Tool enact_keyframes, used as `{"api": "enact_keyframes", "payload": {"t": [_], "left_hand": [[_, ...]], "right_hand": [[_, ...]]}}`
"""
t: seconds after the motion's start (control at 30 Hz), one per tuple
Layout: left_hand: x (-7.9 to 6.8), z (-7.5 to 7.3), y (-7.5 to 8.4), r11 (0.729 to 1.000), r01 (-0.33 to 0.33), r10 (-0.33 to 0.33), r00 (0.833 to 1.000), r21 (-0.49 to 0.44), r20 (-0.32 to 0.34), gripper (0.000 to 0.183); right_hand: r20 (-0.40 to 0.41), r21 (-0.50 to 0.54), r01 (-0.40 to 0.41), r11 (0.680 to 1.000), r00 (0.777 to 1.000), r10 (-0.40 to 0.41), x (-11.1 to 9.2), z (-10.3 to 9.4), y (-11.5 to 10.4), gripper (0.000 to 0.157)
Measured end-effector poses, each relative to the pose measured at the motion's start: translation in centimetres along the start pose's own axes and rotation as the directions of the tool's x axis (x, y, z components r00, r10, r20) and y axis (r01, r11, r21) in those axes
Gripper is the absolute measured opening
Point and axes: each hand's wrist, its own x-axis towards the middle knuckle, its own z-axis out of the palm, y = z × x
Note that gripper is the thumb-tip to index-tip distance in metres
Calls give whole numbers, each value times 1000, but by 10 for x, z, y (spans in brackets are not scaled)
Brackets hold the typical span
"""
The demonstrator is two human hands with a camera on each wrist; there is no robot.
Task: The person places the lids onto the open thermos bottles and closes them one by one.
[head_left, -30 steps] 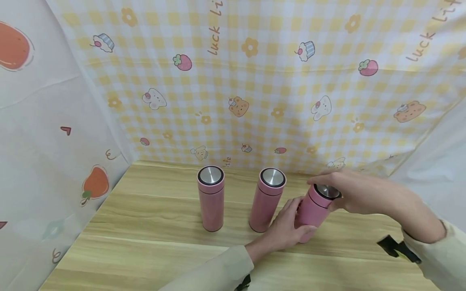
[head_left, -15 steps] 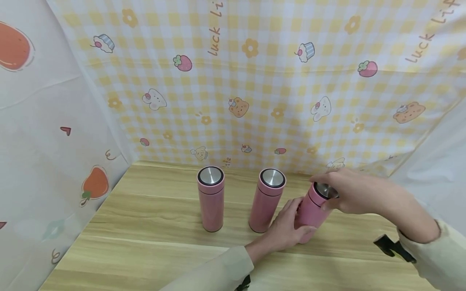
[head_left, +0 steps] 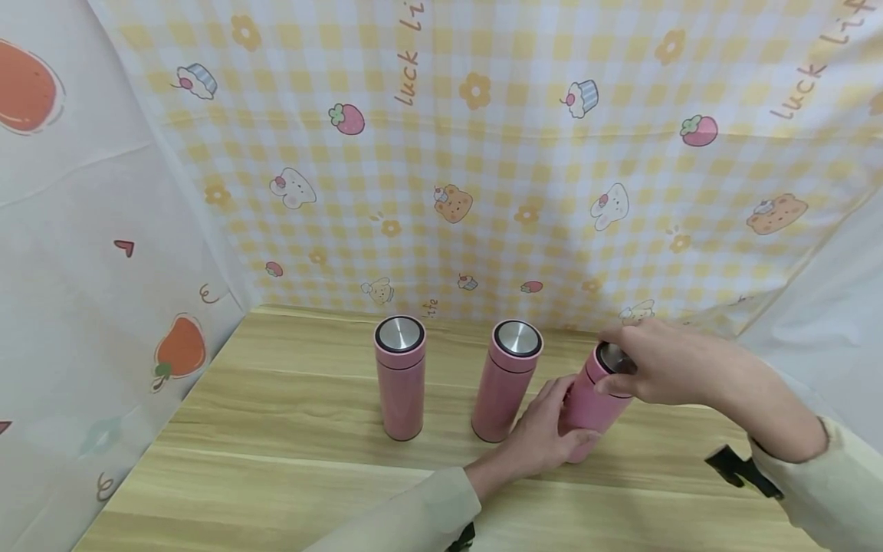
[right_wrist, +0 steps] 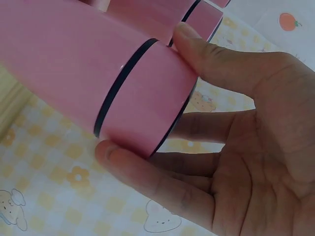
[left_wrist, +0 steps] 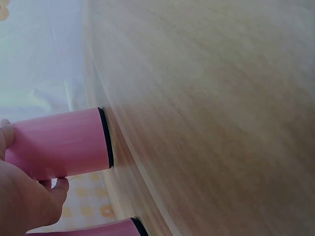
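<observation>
Three pink thermos bottles with silver-topped lids are in the head view. The right one (head_left: 593, 406) is between my hands. My left hand (head_left: 541, 441) grips its body low down, thumb in front and fingers behind. In the left wrist view its black-rimmed base (left_wrist: 106, 137) is down at the tabletop. My right hand (head_left: 669, 368) holds the lid from above. In the right wrist view thumb and fingers lie on opposite sides of the pink lid (right_wrist: 152, 93), which sits against the body at a black ring. My right hand partly hides the lid's silver top.
The middle thermos (head_left: 503, 391) stands just left of the held one, close to my left hand. Farther left stands another thermos (head_left: 402, 399). They share a wooden table (head_left: 290, 429). A yellow checked cloth (head_left: 428, 153) hangs along the back edge.
My right hand has turned on the lid, its thumb coming leftward across the front. The right wrist has shifted slightly left. My left hand and the other bottles have kept their places.
</observation>
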Motion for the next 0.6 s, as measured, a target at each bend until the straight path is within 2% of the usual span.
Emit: {"api": "enact_keyframes", "payload": {"t": [0.27,0.47,0.6], "left_hand": [[0,0,1,1000,13,-13,1000,-7,5,68],[0,0,2,1000,7,-7,1000,8,1,69],[-1,0,1,999,2,-2,1000,34,-3,70]], "right_hand": [[-57,-43,23,999,998,-25,-4,6,2,36],[-62,-47,70,996,995,-73,-11,9,11,58],[-65,-80,146,986,986,-151,-16,6,17,66]]}}
